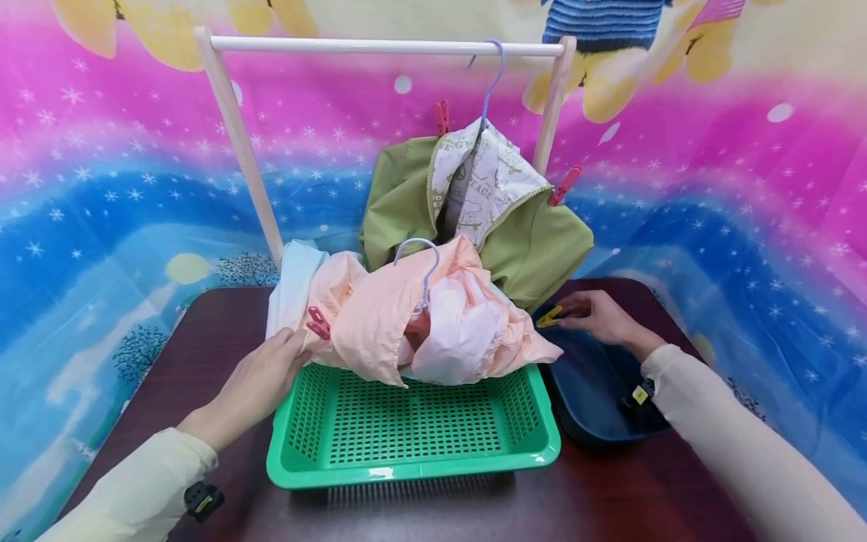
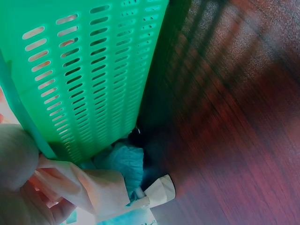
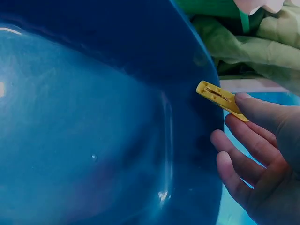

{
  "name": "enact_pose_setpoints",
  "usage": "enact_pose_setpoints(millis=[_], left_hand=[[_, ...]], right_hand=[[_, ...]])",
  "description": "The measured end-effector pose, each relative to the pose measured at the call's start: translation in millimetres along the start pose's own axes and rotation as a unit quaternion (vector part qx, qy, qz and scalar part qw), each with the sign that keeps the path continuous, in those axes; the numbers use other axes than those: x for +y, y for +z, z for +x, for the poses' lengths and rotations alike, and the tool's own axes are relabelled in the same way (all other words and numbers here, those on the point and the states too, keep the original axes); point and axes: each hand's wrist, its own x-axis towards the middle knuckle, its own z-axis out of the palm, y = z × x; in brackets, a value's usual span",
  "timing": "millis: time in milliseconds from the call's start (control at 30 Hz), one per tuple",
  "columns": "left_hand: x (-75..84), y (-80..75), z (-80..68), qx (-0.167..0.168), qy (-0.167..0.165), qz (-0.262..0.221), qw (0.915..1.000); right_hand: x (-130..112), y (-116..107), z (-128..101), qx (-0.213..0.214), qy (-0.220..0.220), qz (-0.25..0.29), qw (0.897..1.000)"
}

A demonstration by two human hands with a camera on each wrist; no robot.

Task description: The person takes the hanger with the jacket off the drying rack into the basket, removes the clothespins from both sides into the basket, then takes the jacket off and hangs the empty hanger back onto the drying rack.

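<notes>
My right hand (image 1: 606,315) pinches a yellow clothespin (image 3: 213,91) between thumb and forefinger, over the rim of a dark blue basin (image 3: 187,61). The other fingers are loosely bent. My left hand (image 1: 254,380) grips the left edge of a peach garment (image 1: 372,320), just below a red clothespin (image 1: 318,324) clipped there. The garment lies bunched over the back of a green basket (image 1: 406,473), a lilac hanger (image 1: 430,280) sticking up from it. In the left wrist view, peach fabric (image 2: 103,187) hangs beside the basket's slotted wall, and the fingers are partly hidden.
Behind, a green jacket (image 1: 535,245) hangs by a hanger from the white bar (image 1: 379,46) of a wooden-legged rack, with red clothespins (image 1: 565,185) at both shoulders. Pale blue cloth (image 1: 293,278) lies left of the peach garment. Everything stands on a dark red table (image 1: 223,331).
</notes>
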Motion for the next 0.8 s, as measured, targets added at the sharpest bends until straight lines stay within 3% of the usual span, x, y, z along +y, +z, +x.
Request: enact_pose_setpoints(millis=[400, 800], left_hand=[[0.7, -1.4, 0.5, -0.022, -0.018, -0.014, 0.9995], [0.3, -0.5, 0.5, -0.022, -0.021, -0.010, 0.9995]], right_hand=[[12.2, 7.6, 5.4, -0.040, 0.031, 0.016, 0.999], [22.2, 16.0, 9.7, -0.072, 0.055, 0.016, 0.996]])
